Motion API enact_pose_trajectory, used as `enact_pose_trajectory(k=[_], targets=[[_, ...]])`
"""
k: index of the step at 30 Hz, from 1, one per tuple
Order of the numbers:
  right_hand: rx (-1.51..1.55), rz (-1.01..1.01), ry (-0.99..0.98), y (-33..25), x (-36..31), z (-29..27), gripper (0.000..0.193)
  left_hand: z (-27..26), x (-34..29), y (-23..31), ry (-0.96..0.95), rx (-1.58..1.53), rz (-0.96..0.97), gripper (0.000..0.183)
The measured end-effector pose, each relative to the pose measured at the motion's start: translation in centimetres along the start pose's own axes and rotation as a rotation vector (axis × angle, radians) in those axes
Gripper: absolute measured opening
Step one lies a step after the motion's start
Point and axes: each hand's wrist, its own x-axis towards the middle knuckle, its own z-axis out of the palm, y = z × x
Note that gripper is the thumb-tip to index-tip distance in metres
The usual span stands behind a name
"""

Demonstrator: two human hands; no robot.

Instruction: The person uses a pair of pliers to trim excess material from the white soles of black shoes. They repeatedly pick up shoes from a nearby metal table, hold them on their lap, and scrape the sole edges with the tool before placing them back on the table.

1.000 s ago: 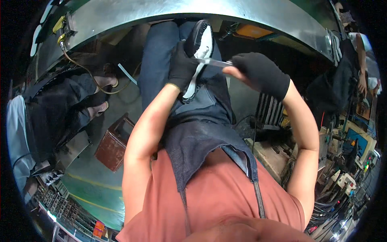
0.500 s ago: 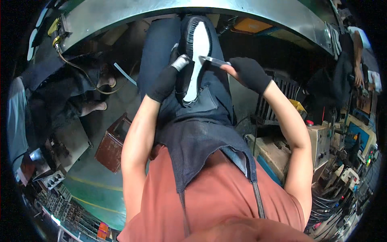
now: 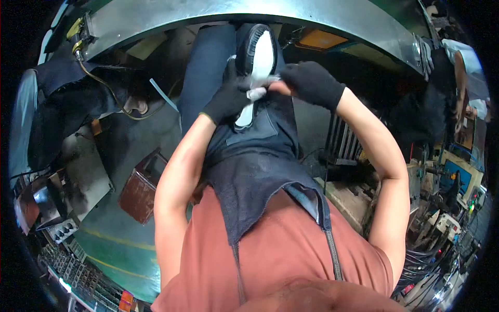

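Note:
A black shoe upper (image 3: pixel 250 49) lies bottom up on my lap, toe pointing away, with a white sole piece (image 3: pixel 264 54) along its underside. Wearing a black fingerless glove, my left hand (image 3: pixel 226 100) grips the shoe's left side, its thumb wrapped in something whitish and lying across the white piece. In my right hand (image 3: pixel 312 84), gloved the same way, is a knife (image 3: pixel 271 80); its blade is smeared by motion over the middle of the white piece. Both hands nearly meet there, and the fingers partly hide the blade.
Beyond my knees runs a long metal bench edge (image 3: pixel 208 14). A brown box-like stool (image 3: pixel 138 195) stands on the floor at left. At far left a person's foot (image 3: pixel 136 104) shows near a hose (image 3: pixel 104 88). Machinery and cables (image 3: pixel 431 255) crowd the right side.
My right hand has moved left with the knife, bringing it over the white piece. My left thumb has shifted right and nearer to me, across the sole.

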Motion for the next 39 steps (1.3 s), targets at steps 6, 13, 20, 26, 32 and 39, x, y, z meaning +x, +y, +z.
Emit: enact_pose_trajectory(k=[6,13,20,26,32,39], targets=[[0.070,-0.137,0.179,0.2,-2.2,1.9,0.047,-2.3,-2.3,4.4,0.066,-0.305,-0.102,0.117],[1.388,0.710,0.281,-1.7,-8.9,12.7,0.055,-8.2,-2.4,9.9,0.131,-0.680,-0.252,0.107],[1.309,1.208,0.331,-6.3,-3.3,15.8,0.074,-14.4,14.3,4.4,0.137,-0.767,-0.132,0.041],[1.329,1.058,0.191,-0.5,1.6,13.2,0.067,-21.3,32.6,1.1,-0.038,-0.798,0.072,0.034],[1.389,1.131,0.069,3.8,4.1,9.9,0.068,-26.9,33.8,-0.2,-0.647,0.481,-0.017,0.042],[1.453,1.127,0.043,4.4,5.1,9.4,0.061,-31.7,45.4,-17.5,0.649,0.450,-0.301,0.087]])
